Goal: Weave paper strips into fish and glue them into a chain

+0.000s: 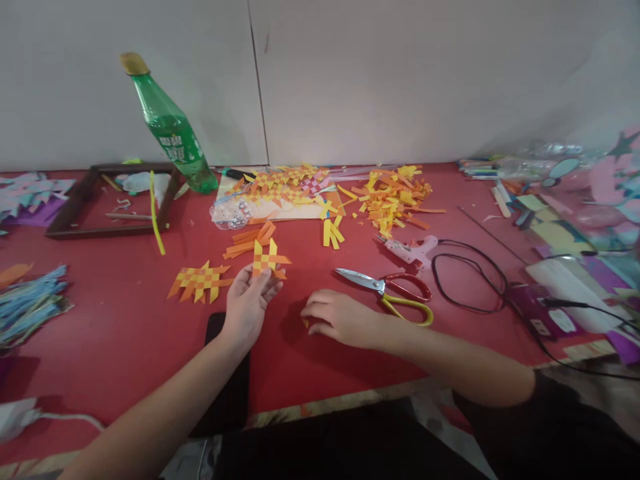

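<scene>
My left hand [253, 297] is closed on a small woven paper fish [263, 259] in yellow and orange strips, pinching it between thumb and fingers. To its left, a second woven paper fish [200, 281] lies flat on the red table [295, 373]. My right hand [337, 317] hovers low over or rests on the table, fingers curled together; a tiny yellow bit of paper [305, 323] shows at its fingertips. Scissors [367, 280] with one red and one yellow handle lie just beyond it. Loose orange paper strips [245, 241] lie past my left hand.
Behind are a pile of paper strips [395, 200], several woven pieces [280, 183], a green bottle [175, 133] and a wooden frame [113, 233]. A pink glue gun [413, 252] trails its cord rightward. A black phone [227, 393] lies under my left forearm. Craft supplies crowd the right.
</scene>
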A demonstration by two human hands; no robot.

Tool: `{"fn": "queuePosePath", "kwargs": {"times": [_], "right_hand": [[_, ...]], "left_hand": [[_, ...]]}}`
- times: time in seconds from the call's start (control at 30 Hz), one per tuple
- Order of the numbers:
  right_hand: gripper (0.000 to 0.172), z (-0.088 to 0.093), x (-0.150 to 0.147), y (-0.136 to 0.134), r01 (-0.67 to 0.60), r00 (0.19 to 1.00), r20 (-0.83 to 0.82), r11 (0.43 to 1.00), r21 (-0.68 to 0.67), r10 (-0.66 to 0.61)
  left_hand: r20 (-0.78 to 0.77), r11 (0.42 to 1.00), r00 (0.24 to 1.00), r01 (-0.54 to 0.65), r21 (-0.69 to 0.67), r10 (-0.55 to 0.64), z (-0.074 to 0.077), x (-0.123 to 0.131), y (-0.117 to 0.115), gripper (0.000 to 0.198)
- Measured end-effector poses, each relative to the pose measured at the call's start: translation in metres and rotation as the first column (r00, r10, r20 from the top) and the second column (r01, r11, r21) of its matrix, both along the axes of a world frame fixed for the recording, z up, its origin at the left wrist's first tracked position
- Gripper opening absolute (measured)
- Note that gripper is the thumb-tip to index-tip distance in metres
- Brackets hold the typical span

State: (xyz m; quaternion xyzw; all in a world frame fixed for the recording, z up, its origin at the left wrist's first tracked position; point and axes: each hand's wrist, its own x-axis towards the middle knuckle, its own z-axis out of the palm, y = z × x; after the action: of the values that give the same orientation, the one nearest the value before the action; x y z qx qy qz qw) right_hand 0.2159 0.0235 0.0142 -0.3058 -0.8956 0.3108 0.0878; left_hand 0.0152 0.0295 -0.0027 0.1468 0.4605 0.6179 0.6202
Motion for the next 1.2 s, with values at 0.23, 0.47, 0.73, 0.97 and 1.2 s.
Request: {"fn": "queuePosePath", "kwargs": {"times": [0.23,0.47,0.73,0.97,1.2], "right_hand": [[0.013,-0.022,-0.005,0.002,-0.036,0.999,-0.038,0.999,0.039,0.037],[0.013,-0.027,-0.005,-0.001,-0.053,0.998,-0.042,0.997,0.051,0.055],[0.007,-0.017,-0.004,-0.001,0.067,0.992,-0.101,0.997,-0.035,-0.071],[0.005,-0.019,-0.003,-0.004,0.128,0.986,-0.105,0.991,-0.048,-0.132],[0.013,-0.024,-0.005,-0.005,0.109,0.986,-0.121,0.994,-0.026,-0.111]], "left_hand": [[-0.022,0.999,0.999,0.042,0.015,-0.041,0.000,0.001,0.001,0.028],[-0.002,0.999,0.999,0.052,0.016,-0.052,-0.002,0.001,0.001,0.028],[-0.009,0.999,0.999,0.038,0.018,-0.038,-0.003,0.000,0.001,0.028],[-0.001,0.999,0.999,0.038,0.032,-0.038,-0.005,-0.001,0.001,0.027],[0.008,0.998,0.999,0.047,0.049,-0.047,-0.006,-0.001,0.001,0.026]]}}
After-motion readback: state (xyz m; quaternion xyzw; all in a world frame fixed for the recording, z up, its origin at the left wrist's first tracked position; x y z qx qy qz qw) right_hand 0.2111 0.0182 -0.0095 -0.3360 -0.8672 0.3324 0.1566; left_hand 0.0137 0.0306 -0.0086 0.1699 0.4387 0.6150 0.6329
